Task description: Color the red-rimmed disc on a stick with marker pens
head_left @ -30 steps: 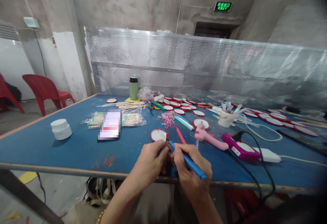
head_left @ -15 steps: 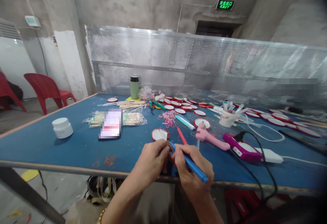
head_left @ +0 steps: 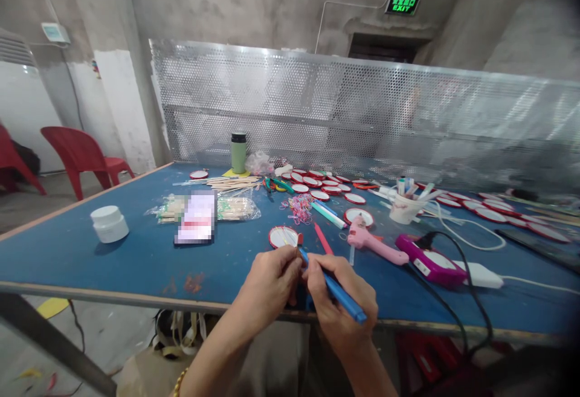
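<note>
Both my hands work close together over the near edge of the blue table (head_left: 113, 258). My right hand (head_left: 339, 303) is closed around a blue marker (head_left: 338, 291), its tip pointing up-left. My left hand (head_left: 269, 285) pinches a small stick with a red end (head_left: 299, 241), held against the marker's tip. Just beyond my fingers lies a round white disc with a red rim (head_left: 283, 236), and a red pen (head_left: 322, 238) lies beside it.
A pink glue gun (head_left: 371, 243), a purple device (head_left: 428, 264) with a black cable, a white cup of pens (head_left: 403, 206), several red-rimmed discs (head_left: 317, 188), bagged wooden sticks (head_left: 226, 206), a white jar (head_left: 109, 225), a phone (head_left: 196, 219) and a green flask (head_left: 238, 152) sit on the table. Red chairs (head_left: 84, 155) stand at left.
My hands hold nearly the same pose. The left fingers now cover more of the red-ended stick. The view has tilted slightly.
</note>
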Tool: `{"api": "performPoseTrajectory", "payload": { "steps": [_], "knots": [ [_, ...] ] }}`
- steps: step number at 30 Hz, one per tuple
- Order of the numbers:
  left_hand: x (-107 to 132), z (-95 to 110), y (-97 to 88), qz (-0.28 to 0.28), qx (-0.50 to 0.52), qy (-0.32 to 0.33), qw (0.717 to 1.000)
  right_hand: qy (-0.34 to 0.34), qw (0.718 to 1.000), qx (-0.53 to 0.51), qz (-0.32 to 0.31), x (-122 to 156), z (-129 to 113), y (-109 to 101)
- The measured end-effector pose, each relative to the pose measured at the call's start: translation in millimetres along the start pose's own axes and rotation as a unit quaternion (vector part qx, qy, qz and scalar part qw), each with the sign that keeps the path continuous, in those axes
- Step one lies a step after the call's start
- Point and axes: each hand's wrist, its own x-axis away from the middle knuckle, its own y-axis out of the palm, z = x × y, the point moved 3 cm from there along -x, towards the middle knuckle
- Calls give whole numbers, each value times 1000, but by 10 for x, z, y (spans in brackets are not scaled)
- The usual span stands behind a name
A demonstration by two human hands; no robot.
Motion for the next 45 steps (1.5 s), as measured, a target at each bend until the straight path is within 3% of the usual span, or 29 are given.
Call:
{"api": "performPoseTrajectory", "payload": {
  "steps": [32,45],
  "knots": [
    [1,48,-9,1,0,1,1000,21,1000,-5,15,10,17,1],
    [-8,10,-5,4,-15,6,1000,0,1000,3,3,-3,15,13]
  ]
}}
